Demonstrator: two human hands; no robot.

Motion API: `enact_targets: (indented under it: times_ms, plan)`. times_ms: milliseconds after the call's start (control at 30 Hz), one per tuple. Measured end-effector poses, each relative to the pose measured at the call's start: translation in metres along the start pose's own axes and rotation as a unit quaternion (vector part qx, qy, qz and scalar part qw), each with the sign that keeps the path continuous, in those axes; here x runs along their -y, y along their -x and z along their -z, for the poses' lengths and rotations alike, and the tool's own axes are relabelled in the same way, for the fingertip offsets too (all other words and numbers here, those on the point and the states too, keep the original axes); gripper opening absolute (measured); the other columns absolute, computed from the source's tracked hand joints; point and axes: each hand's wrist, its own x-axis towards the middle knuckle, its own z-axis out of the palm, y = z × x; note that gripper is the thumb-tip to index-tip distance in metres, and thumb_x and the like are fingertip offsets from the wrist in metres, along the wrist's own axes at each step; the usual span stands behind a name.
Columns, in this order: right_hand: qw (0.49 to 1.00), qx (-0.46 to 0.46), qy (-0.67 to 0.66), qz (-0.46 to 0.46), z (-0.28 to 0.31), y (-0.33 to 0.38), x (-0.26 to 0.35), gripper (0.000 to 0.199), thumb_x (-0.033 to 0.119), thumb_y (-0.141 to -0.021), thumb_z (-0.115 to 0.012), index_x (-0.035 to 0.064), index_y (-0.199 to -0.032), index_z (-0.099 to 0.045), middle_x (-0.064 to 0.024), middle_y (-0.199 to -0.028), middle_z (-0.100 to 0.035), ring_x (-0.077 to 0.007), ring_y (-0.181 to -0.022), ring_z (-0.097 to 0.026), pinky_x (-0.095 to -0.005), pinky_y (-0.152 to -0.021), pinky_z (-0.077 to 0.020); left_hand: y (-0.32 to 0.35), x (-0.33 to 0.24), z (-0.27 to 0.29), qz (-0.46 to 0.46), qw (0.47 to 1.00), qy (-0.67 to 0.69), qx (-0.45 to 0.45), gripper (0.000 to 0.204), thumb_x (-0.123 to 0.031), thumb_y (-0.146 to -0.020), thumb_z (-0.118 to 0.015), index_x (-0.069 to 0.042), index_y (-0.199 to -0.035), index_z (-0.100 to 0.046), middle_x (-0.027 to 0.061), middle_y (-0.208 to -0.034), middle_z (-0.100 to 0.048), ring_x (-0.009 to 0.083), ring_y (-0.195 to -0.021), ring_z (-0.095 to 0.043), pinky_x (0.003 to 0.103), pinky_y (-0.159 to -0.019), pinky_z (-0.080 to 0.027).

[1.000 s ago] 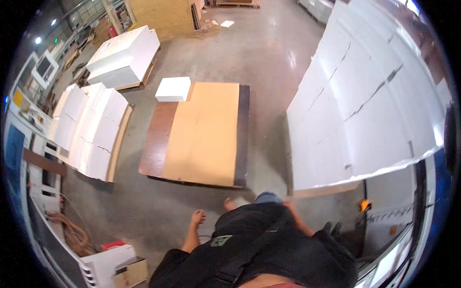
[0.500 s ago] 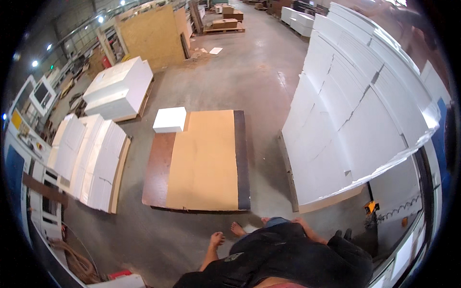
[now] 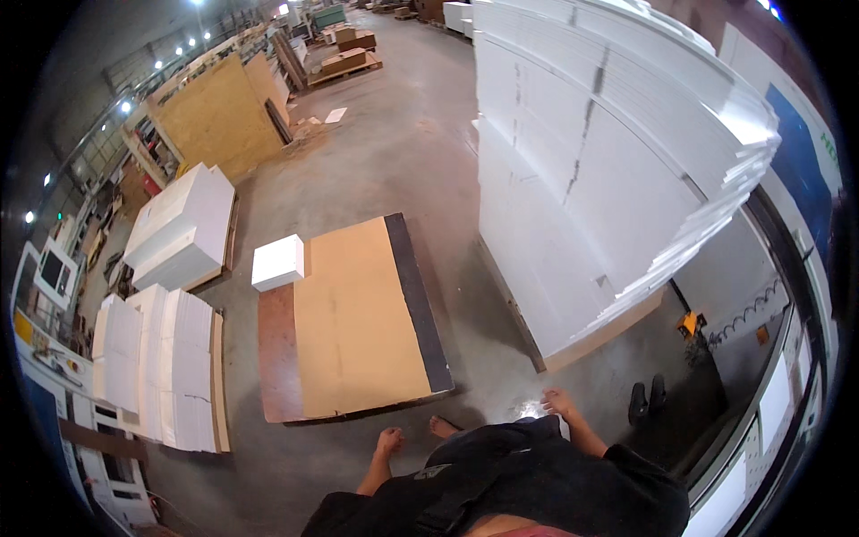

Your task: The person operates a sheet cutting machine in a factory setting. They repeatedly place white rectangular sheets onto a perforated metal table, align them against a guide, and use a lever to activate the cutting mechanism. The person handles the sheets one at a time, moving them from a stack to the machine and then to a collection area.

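My left hand [image 3: 389,440] hangs over the floor with its fingers curled in, and nothing shows in it. It is close to the near edge of a low platform topped with a tan board [image 3: 353,331]. My right hand [image 3: 558,403] is held out in front of me, fingers partly spread and holding nothing. Just beyond it rises a tall stack of white panels [image 3: 573,224], its near lower corner closest to that hand. Neither hand touches anything. A small stack of white pieces [image 3: 278,263] sits on the platform's far left corner.
Two lower stacks of white panels, a near one [image 3: 170,376] and a far one [image 3: 183,228], stand at the left. Dark shoes [image 3: 647,399] lie on the floor at the right, near a yellow device [image 3: 689,324]. A wooden partition [image 3: 215,116] stands far left.
My view has turned to the right, so the platform appears tilted and the tall stack nearer the middle. My right hand has come away from my body, out to the front.
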Motion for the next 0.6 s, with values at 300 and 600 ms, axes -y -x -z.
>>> enact_targets:
  times_ms: [300,600]
  plan:
    - [0.974,-0.082,-0.166,-0.131,0.099,0.053,-0.125,0.027,0.021,-0.097,-0.060,0.0007,-0.112,-0.069,-0.0143,-0.085,-0.071,-0.0246,-0.064,-0.067,-0.0395,-0.053,-0.0548,0.015,-0.120,-0.124,-0.025,1.000,0.015,-0.012,0.015,-0.028,-0.095,-0.062,-0.013,-0.094,-0.064,0.0003,-0.073,-0.059,0.0116,-0.055,-0.052,0.026,-0.047,-0.042]
    - [0.953,-0.196,-0.203,-0.107,0.172,0.097,-0.188,0.033,0.022,-0.094,-0.062,-0.0042,-0.114,-0.067,-0.0171,-0.089,-0.072,-0.0248,-0.069,-0.068,-0.0371,-0.059,-0.0535,-0.043,-0.119,-0.273,-0.223,0.865,-0.287,0.345,0.028,-0.032,-0.096,-0.056,-0.013,-0.075,-0.056,-0.0034,-0.063,-0.050,0.0099,-0.056,-0.049,0.027,-0.050,-0.041]
